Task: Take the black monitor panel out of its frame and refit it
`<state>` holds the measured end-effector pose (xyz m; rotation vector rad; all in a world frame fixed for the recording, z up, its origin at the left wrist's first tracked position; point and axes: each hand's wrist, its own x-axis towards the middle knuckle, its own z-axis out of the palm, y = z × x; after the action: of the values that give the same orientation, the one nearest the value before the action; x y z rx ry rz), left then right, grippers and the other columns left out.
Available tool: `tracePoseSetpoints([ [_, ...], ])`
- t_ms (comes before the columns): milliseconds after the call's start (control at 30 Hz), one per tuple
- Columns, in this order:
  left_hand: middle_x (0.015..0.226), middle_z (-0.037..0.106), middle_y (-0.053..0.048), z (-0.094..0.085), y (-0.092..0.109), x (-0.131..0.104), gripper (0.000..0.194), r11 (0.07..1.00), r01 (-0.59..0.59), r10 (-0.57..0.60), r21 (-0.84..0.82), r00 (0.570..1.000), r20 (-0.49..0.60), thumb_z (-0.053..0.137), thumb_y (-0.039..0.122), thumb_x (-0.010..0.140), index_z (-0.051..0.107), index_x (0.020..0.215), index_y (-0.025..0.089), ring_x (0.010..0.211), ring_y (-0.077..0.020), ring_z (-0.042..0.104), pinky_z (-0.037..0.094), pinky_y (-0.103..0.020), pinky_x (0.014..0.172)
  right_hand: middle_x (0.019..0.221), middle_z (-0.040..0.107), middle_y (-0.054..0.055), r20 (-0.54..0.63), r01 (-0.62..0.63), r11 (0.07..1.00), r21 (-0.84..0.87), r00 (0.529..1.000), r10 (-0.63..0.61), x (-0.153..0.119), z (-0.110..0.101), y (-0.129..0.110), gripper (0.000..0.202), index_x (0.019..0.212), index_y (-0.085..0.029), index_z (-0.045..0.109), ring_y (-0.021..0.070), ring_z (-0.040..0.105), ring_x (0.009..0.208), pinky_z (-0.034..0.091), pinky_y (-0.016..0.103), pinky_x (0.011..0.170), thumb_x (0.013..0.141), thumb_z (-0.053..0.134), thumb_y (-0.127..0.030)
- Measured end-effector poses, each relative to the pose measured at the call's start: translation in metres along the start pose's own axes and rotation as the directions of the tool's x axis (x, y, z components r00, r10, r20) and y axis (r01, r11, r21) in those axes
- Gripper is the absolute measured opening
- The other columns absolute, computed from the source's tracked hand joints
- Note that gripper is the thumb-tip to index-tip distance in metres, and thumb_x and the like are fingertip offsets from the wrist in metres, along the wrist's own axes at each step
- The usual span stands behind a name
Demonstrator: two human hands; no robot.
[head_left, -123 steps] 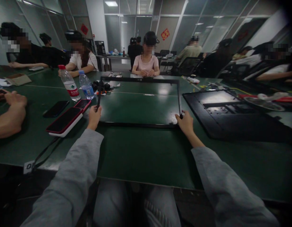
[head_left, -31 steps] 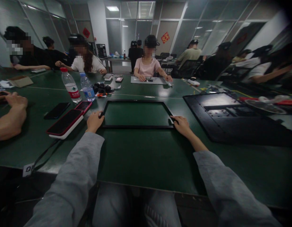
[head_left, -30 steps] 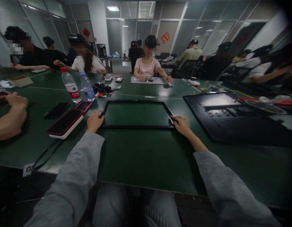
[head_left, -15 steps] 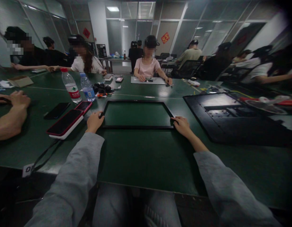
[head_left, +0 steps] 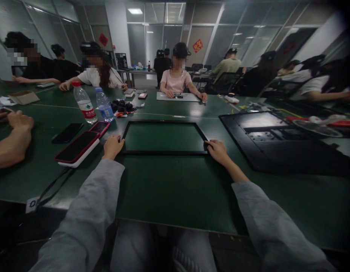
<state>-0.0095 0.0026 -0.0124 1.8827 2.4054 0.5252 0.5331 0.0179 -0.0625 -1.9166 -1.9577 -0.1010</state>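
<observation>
A thin black rectangular frame lies on the green table in front of me, with bare tabletop showing through it. My left hand is closed at the frame's left side, its fingers wrapped round something small and dark that partly shows near the thumb. On the opposite side, my right hand grips the frame's right edge between thumb and fingers.
Left of the frame are phones, a black phone and two bottles. A large black panel lies at right. Another person's arm rests at far left. People sit across the table.
My hands and the black frame have barely moved. Across the table at left, a person in white has drawn a hand back from the neighbour's hand.
</observation>
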Motion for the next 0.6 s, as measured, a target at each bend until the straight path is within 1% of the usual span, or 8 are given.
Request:
tracePoseSetpoints([
  [100,0.133,0.068,-0.017,0.0004,-0.0004,0.0009,0.049,1.0,-0.007,0.007,0.027,1.0,0.009,0.05,0.045,0.1,0.069,0.136,0.017,0.121,-0.0313,0.064,0.052,-0.04,0.101,0.144,0.062,0.016,0.021,-0.016,1.0,-0.006,1.0,0.016,-0.0002,-0.002,-0.0017,0.053,0.139,-0.014,0.071,0.0351,0.054,0.131,0.048,0.049,0.106,0.099,0.037,-0.026],
  [200,0.133,0.068,-0.016,0.0005,-0.0004,0.001,0.047,1.0,-0.008,0.008,0.03,1.0,0.001,0.05,0.044,0.1,0.069,0.135,0.019,0.121,-0.0305,0.064,0.053,-0.039,0.099,0.145,0.062,0.016,0.023,-0.023,1.0,-0.007,0.999,0.024,-0.0002,-0.0028,-0.0018,0.053,0.138,-0.015,0.071,0.0352,0.054,0.131,0.048,0.049,0.106,0.099,0.038,-0.025],
  [400,0.13,0.068,-0.016,-0.0001,-0.0004,0.0008,0.043,0.999,-0.029,0.029,0.027,1.0,0.009,0.05,0.042,0.101,0.072,0.13,0.02,0.117,-0.0309,0.066,0.053,-0.039,0.096,0.142,0.063,0.018,0.003,-0.011,0.999,0.032,1.0,0.011,0.0003,-0.0012,0.0002,0.053,0.137,-0.016,0.073,0.0373,0.054,0.127,0.049,0.055,0.105,0.098,0.038,-0.026],
  [600,0.132,0.066,-0.016,0.0037,-0.0027,0.0035,0.044,0.998,-0.035,0.035,0.048,0.999,0.001,0.048,0.042,0.102,0.07,0.133,0.019,0.119,-0.0303,0.065,0.053,-0.039,0.097,0.141,0.064,0.018,-0.01,0.012,1.0,0.008,1.0,-0.012,0.0,-0.0015,-0.0004,0.053,0.137,-0.014,0.073,0.0356,0.056,0.127,0.05,0.053,0.105,0.098,0.039,-0.025],
])
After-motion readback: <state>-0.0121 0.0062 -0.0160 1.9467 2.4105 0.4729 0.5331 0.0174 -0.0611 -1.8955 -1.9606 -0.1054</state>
